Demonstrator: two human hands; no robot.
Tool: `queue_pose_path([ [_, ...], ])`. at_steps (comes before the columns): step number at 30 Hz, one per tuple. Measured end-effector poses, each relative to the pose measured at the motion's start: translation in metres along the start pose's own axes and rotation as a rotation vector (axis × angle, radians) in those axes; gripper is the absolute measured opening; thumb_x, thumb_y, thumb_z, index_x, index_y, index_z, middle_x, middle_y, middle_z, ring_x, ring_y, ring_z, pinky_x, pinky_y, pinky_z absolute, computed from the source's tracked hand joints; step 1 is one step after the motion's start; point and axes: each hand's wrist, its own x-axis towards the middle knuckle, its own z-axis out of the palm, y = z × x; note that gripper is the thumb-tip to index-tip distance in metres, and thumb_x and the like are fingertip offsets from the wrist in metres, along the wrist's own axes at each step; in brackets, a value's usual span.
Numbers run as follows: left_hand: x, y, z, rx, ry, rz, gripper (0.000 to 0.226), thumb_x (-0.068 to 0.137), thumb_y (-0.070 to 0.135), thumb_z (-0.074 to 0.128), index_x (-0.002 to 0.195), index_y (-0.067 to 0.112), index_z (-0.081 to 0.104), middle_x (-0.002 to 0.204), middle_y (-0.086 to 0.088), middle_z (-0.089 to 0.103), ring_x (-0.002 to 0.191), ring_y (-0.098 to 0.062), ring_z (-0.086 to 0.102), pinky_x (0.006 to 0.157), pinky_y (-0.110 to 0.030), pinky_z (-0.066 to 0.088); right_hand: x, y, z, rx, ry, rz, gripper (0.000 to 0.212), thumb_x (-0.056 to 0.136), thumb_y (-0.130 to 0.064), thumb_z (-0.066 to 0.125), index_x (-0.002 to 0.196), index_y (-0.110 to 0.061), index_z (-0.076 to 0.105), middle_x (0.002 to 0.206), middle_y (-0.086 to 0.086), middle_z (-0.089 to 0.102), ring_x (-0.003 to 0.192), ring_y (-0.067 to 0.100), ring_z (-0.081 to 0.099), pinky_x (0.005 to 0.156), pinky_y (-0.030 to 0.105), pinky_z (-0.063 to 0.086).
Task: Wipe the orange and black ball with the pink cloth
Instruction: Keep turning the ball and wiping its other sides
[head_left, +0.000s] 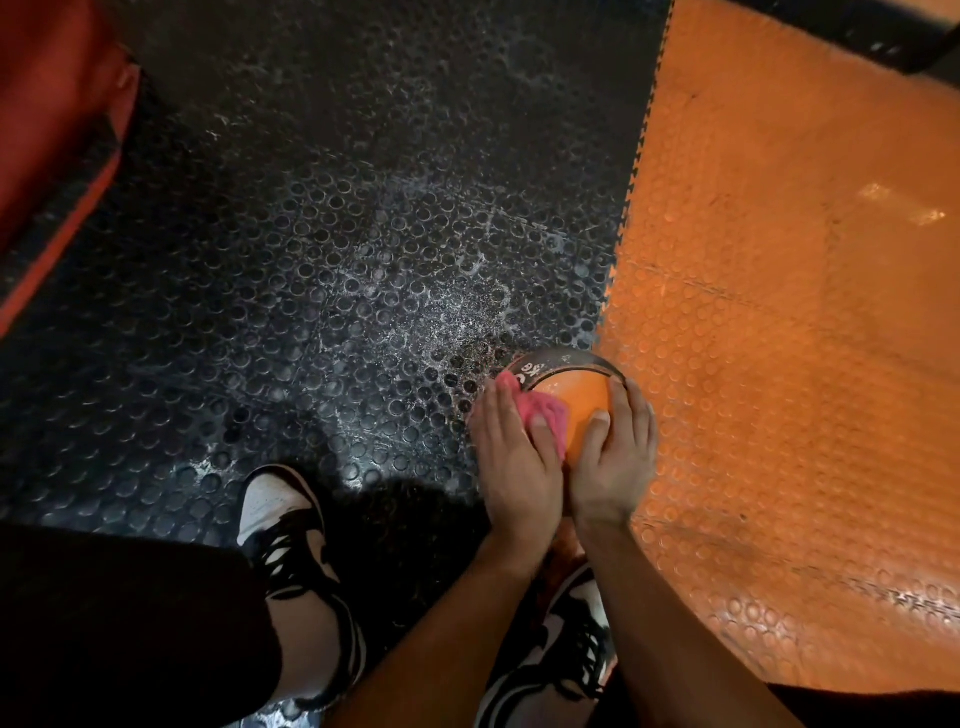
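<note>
pink cloth (540, 418) under left hand (511, 457), on ball (582, 402)

The person has bare forearms with no sleeves in view, dark, probably black shorts (130, 623) reaching the knee, and white low-top sneakers with black panels and black laces, left shoe (283, 519) and right shoe (576, 623).
</note>
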Motion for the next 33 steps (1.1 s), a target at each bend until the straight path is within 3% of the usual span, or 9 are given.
queue_pose_path([
  [5, 0.013, 0.001, 0.003, 0.016, -0.050, -0.026, 0.051, 0.107, 0.034, 0.034, 0.149, 0.008, 0.048, 0.152, -0.012, 0.050, 0.142, -0.026, 0.044, 0.118, -0.044, 0.037, -0.001, 0.002, 0.000, 0.017, 0.007, 0.000, 0.049, 0.107, -0.031, 0.038, 0.147, -0.013, 0.059, 0.156, 0.008, 0.053, 0.147, 0.031, 0.045, 0.122, 0.053, 0.033],
  [7, 0.042, 0.002, 0.001, -0.001, -0.111, -0.162, 0.042, 0.108, 0.037, 0.033, 0.127, 0.012, 0.061, 0.121, -0.009, 0.066, 0.104, -0.022, 0.065, 0.085, -0.038, 0.059, -0.001, 0.000, 0.000, 0.006, 0.020, 0.001, 0.048, 0.106, -0.031, 0.040, 0.147, -0.015, 0.060, 0.155, 0.007, 0.054, 0.146, 0.033, 0.046, 0.122, 0.051, 0.033],
  [9, 0.076, -0.005, -0.002, -0.059, -0.290, -0.369, 0.042, 0.110, 0.039, 0.033, 0.092, 0.015, 0.063, 0.081, -0.001, 0.064, 0.064, -0.012, 0.057, 0.053, -0.024, 0.047, -0.003, -0.002, 0.001, -0.022, 0.027, -0.009, 0.048, 0.106, -0.032, 0.040, 0.147, -0.016, 0.060, 0.155, 0.006, 0.055, 0.145, 0.034, 0.046, 0.123, 0.048, 0.032],
  [14, 0.115, -0.023, -0.009, -0.015, -0.491, -0.524, 0.046, 0.111, 0.034, 0.030, 0.071, 0.021, 0.048, 0.066, 0.006, 0.044, 0.054, -0.006, 0.038, 0.047, -0.022, 0.029, -0.002, -0.005, 0.007, -0.075, -0.004, -0.004, 0.050, 0.107, -0.038, 0.035, 0.149, -0.021, 0.058, 0.158, 0.002, 0.052, 0.148, 0.032, 0.043, 0.124, 0.050, 0.029],
  [19, 0.040, -0.012, -0.004, -0.126, -0.136, -0.230, 0.045, 0.107, 0.045, 0.032, 0.134, 0.020, 0.060, 0.123, -0.007, 0.067, 0.106, -0.020, 0.066, 0.086, -0.036, 0.058, 0.001, 0.001, 0.001, 0.022, -0.020, 0.051, 0.051, 0.107, -0.037, 0.034, 0.149, -0.018, 0.057, 0.158, 0.005, 0.051, 0.149, 0.033, 0.042, 0.121, 0.055, 0.033],
  [21, 0.010, -0.005, 0.000, -0.074, -0.037, -0.059, 0.050, 0.106, 0.036, 0.038, 0.151, 0.017, 0.048, 0.154, -0.006, 0.050, 0.143, -0.021, 0.044, 0.117, -0.038, 0.038, 0.001, 0.004, 0.000, 0.028, -0.028, 0.049, 0.052, 0.107, -0.037, 0.034, 0.149, -0.017, 0.057, 0.158, 0.005, 0.051, 0.149, 0.032, 0.042, 0.120, 0.055, 0.033],
  [26, 0.002, 0.000, 0.003, -0.057, -0.015, 0.043, 0.049, 0.106, 0.026, 0.041, 0.151, 0.009, 0.047, 0.157, -0.009, 0.045, 0.149, -0.023, 0.034, 0.123, -0.041, 0.029, -0.002, 0.005, -0.001, 0.011, -0.026, 0.029, 0.052, 0.107, -0.036, 0.035, 0.149, -0.016, 0.057, 0.158, 0.006, 0.051, 0.149, 0.032, 0.042, 0.121, 0.054, 0.032],
  [29, 0.047, -0.003, -0.001, -0.098, -0.095, -0.144, 0.035, 0.108, 0.032, 0.038, 0.123, 0.016, 0.064, 0.114, -0.004, 0.068, 0.104, -0.019, 0.066, 0.087, -0.033, 0.057, -0.002, 0.000, 0.000, -0.003, -0.013, 0.003, 0.051, 0.106, -0.036, 0.037, 0.148, -0.016, 0.059, 0.156, 0.007, 0.053, 0.146, 0.034, 0.044, 0.121, 0.052, 0.033],
  [33, 0.098, -0.009, -0.012, -0.134, -0.400, -0.504, 0.042, 0.110, 0.037, 0.036, 0.078, 0.019, 0.056, 0.068, 0.004, 0.053, 0.059, -0.012, 0.049, 0.049, -0.023, 0.031, -0.004, -0.003, 0.002, -0.035, 0.002, -0.008, 0.050, 0.107, -0.037, 0.037, 0.149, -0.019, 0.058, 0.157, 0.004, 0.052, 0.147, 0.034, 0.044, 0.121, 0.053, 0.033],
])
